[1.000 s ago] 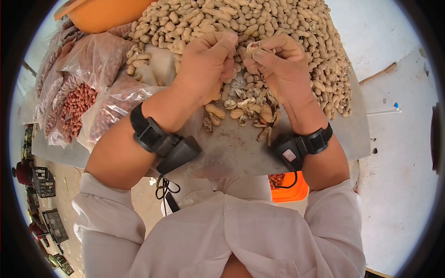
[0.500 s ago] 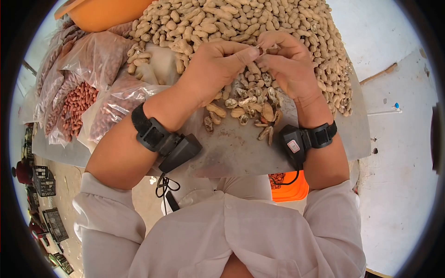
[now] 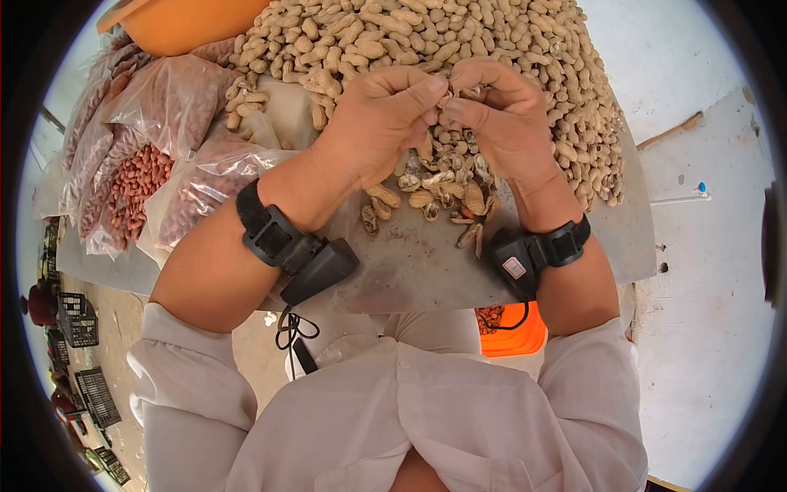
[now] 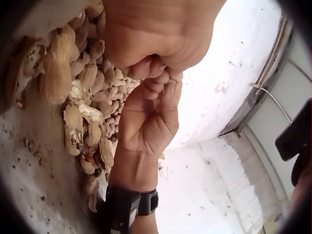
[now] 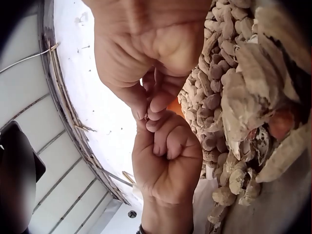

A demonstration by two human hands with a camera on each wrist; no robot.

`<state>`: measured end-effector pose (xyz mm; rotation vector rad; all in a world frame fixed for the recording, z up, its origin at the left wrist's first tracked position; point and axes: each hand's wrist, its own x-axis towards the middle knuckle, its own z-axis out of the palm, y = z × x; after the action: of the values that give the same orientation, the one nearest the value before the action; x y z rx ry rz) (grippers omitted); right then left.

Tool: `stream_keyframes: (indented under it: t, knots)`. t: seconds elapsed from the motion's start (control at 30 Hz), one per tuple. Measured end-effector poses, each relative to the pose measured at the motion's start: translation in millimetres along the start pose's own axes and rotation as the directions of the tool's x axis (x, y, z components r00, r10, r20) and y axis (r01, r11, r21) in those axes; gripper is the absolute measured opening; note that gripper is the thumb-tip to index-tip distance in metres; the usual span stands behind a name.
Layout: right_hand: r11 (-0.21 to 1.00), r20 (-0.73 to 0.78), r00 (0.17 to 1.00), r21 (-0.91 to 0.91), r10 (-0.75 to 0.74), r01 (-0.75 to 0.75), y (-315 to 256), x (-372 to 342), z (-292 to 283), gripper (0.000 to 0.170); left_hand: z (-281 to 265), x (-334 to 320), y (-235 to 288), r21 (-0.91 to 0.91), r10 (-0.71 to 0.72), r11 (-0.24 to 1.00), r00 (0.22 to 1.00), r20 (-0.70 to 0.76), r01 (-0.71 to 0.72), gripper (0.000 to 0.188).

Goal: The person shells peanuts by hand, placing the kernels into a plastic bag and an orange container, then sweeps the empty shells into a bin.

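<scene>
Bare left hand point(image 3: 381, 115) and bare right hand point(image 3: 508, 123) close together above a smooth grey tabletop point(image 3: 402, 275), with fingertips almost together. At the grip, a small pale peanut with a hint of red point(image 3: 448, 95), mostly hidden by the fingers. On both sides a narrow pinch, thumb against forefinger; too covered for telling shell from kernel. Remaining fingers of the left hand curled toward the palm.

Just beyond the grip and spreading to its right, a large heap of tan, unshelled peanuts point(image 3: 492, 41). Just below the grip, toward the body, a scatter of broken, pale-brown shells point(image 3: 473, 197). Well left of the grip, clear plastic bags point(image 3: 168, 98) of reddish-pink kernels point(image 3: 141, 187); beyond those, a round orange plastic basin point(image 3: 197, 29). Well below the grip, past the near table edge, a bright orange tub point(image 3: 529, 334) with red kernels inside.

Apparently midway through shelling a single peanut, parting husk from kernel. Next, likely a call for steadying the kernel in one pinch while working the last shell away with the other, then dropping the waste among the scraps. Worth care: a small kernel, easily lost among the shells.
</scene>
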<state>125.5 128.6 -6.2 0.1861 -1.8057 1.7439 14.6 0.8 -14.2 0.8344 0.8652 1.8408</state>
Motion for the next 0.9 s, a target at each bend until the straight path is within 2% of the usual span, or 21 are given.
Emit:
stream_keyframes:
  t: [0.17, 0.27, 0.37, 0.47, 0.57, 0.67, 0.77, 0.9]
  knots:
    - [0.994, -0.047, 0.998, 0.093, -0.05, 0.054, 3, -2, 6, 0.017, 2, 0, -1, -0.118, 0.011, 0.993, 1.0, 0.004, -0.01, 0.018]
    - [0.97, -0.064, 0.997, 0.237, -0.041, 0.055, 4, -2, 7, 0.018, 5, 0, 1, -0.169, -0.039, 0.985, 0.999, -0.033, 0.033, 0.017]
    - [0.925, 0.018, 0.999, 0.379, -0.045, 0.035, 6, 0, 4, 0.018, 3, 1, 0, -0.248, -0.063, 0.967, 0.998, -0.016, 0.057, 0.015]
    - [0.921, -0.014, 0.999, 0.387, -0.038, 0.04, 5, 2, -1, 0.019, 2, 2, -2, -0.185, -0.052, 0.982, 0.996, -0.073, 0.038, 0.012]
    - [0.944, -0.008, 0.999, 0.328, -0.034, 0.035, 5, 3, -4, 0.021, 4, 2, -3, -0.126, -0.077, 0.99, 0.985, -0.153, 0.058, 0.01]
    - [0.978, -0.05, 0.998, 0.207, 0.026, -0.015, -4, 3, -3, 0.024, -2, 4, -6, -0.138, -0.088, 0.988, 0.988, -0.131, 0.069, 0.014]
    - [0.988, -0.049, 0.999, -0.157, -0.007, -0.001, -4, 3, -9, 0.023, 0, 3, -2, -0.223, -0.256, 0.948, 0.961, -0.106, 0.228, 0.019]
    - [0.913, 0.053, 0.991, -0.385, -0.121, 0.132, -15, 2, -2, 0.022, -4, 4, -6, -0.271, -0.308, 0.92, 0.95, -0.05, 0.284, 0.022]
